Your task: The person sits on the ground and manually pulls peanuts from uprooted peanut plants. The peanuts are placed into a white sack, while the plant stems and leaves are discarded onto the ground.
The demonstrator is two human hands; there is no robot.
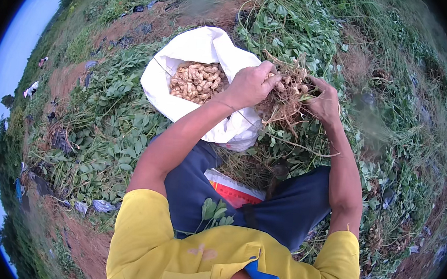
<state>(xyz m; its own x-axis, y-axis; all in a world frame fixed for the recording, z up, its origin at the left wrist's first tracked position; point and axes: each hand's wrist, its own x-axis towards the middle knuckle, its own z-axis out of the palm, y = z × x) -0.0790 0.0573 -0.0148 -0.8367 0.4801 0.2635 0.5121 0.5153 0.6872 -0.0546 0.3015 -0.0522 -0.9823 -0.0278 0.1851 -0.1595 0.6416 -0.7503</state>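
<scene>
A bunch of uprooted peanut plants, with dirty roots and pods still attached, is held up between my hands, just right of a white woven sack. My left hand reaches over the sack's right rim, its fingers closed around pods at the root bunch's left side. On the other side, my right hand grips the bunch, thumb and fingers against roots and stems. Picked peanuts lie inside the sack, whose mouth is wide open. The palm side of my left hand is hidden.
Leafy peanut plants are heaped beyond the hands, with more greenery at left. Between my legs lies a red and white printed bag bearing writing. A thin stem crosses below the hands. Plastic scraps litter the reddish soil.
</scene>
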